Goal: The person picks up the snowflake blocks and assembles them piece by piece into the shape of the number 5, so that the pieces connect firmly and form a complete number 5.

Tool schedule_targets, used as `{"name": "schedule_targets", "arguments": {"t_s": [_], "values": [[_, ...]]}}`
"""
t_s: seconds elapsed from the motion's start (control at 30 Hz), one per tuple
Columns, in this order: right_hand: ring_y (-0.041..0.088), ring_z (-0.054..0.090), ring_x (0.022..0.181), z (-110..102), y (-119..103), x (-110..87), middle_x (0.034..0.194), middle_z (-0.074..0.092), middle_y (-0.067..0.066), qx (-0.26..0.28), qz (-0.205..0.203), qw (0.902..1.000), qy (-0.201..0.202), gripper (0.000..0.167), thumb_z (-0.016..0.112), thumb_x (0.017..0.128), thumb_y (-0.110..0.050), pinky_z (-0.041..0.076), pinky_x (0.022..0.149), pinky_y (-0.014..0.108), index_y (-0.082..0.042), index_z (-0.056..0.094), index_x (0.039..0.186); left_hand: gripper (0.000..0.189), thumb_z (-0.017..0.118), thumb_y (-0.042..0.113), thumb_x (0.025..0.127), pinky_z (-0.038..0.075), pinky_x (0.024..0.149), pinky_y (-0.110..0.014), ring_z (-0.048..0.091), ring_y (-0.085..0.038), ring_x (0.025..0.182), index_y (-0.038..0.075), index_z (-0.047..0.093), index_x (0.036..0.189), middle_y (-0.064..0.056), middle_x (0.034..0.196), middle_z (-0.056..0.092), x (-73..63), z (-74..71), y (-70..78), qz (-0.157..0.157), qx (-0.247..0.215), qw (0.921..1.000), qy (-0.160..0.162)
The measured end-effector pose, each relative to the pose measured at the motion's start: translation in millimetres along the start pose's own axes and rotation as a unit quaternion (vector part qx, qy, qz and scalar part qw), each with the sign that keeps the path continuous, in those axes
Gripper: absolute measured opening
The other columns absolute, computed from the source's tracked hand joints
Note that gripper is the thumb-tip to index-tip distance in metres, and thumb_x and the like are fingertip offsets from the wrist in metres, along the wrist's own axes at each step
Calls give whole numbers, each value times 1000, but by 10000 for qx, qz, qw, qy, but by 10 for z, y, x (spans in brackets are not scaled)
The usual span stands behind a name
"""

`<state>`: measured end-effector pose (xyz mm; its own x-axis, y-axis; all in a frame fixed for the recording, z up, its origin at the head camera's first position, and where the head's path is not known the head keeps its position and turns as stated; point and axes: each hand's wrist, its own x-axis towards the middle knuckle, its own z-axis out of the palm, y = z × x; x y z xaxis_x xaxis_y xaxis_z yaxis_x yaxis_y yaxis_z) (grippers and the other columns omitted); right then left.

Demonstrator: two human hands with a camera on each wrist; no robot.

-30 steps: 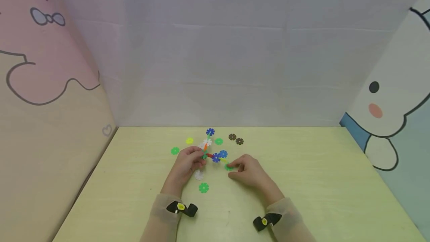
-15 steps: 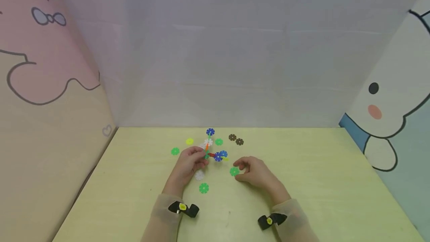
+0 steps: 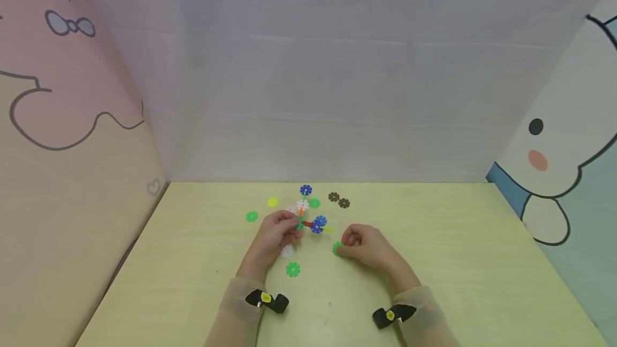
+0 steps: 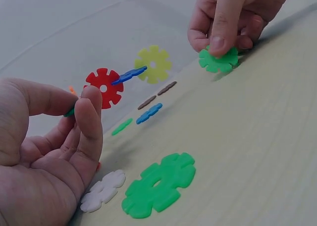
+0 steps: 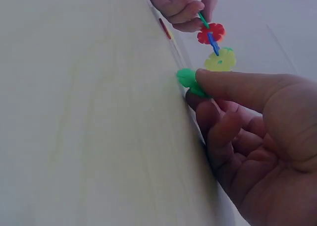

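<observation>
In the head view my left hand [image 3: 271,237] pinches a green snowflake disc [image 3: 300,223] that belongs to a joined chain. One branch has a red disc [image 4: 115,82], a blue disc [image 4: 130,75] and a yellow disc [image 4: 161,65], slotted edge to edge. An orange disc [image 3: 301,212], a white disc [image 3: 302,205] and a dark blue disc [image 3: 306,190] form the branch pointing away. To the right, my right hand [image 3: 371,248] pinches a separate green disc [image 4: 218,62] between thumb and fingers, close over the table and apart from the yellow disc.
Loose discs lie around the hands: a green disc [image 3: 293,269] in front, a white disc [image 3: 287,251] beside the left hand, a blue disc [image 3: 321,220] behind the chain. Farther back are two brown discs [image 3: 344,203] and a yellow disc [image 3: 272,202]. A curtain wall [image 3: 308,95] borders the table.
My right hand has drawn right, away from the chain's yellow end. Its fingers, apart around the green disc half a second ago, now pinch it. The left hand and chain have shifted slightly right.
</observation>
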<state>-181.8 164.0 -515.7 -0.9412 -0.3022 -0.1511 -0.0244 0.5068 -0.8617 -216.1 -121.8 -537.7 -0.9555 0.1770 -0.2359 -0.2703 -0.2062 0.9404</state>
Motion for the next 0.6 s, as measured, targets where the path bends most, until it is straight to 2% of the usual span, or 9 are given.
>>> {"name": "schedule_targets", "arguments": {"t_s": [0.07,0.13,0.2,0.27,0.33,0.43,0.6], "values": [[17,64,73,-34,30,6,87,74,3,404,89,9991,30,20,85,97,-16,52,67,26,-5,75,109,10,68,3,104,61,69,-26,73,-18,77,-1,63,112,-9,93,72,-1,11,-2,20,35,10000,-20],[17,68,74,-58,56,17,89,78,6,915,282,9947,366,22,83,98,-13,56,67,26,0,77,115,10,68,2,104,62,70,-26,74,-18,78,-1,62,111,-10,93,73,0,21,-1,36,36,10000,-43],[17,71,74,-71,79,32,90,79,8,1397,487,9852,868,23,83,98,-11,58,68,25,3,78,117,11,68,1,104,63,71,-27,76,-18,80,-1,61,111,-10,94,73,6,28,-6,18,17,10000,-62],[15,73,75,-74,96,47,91,80,8,1884,675,9706,1339,22,84,97,-9,60,70,23,5,79,114,13,69,1,103,63,72,-27,76,-19,82,-2,60,113,-10,95,73,15,30,-9,9,9,9999,-105],[14,74,75,-70,104,59,91,80,9,2236,774,9585,1590,22,84,96,-6,61,71,22,7,77,112,14,68,0,104,64,73,-28,77,-19,83,-3,59,114,-10,96,73,20,34,-13,1,1,9999,-145],[16,76,75,-60,112,67,92,80,12,2644,796,9490,1519,22,83,96,-3,63,74,24,9,74,112,16,69,1,104,64,74,-28,77,-19,84,-6,59,116,-9,97,74,25,40,-16,18,-27,9999,-169],[19,78,78,-29,129,81,94,81,16,2969,715,9443,1222,20,81,97,-1,66,76,29,9,73,112,13,69,-1,103,65,77,-29,78,-21,86,-5,62,114,-10,99,76,26,57,-19,109,-73,9999,-75]]}}
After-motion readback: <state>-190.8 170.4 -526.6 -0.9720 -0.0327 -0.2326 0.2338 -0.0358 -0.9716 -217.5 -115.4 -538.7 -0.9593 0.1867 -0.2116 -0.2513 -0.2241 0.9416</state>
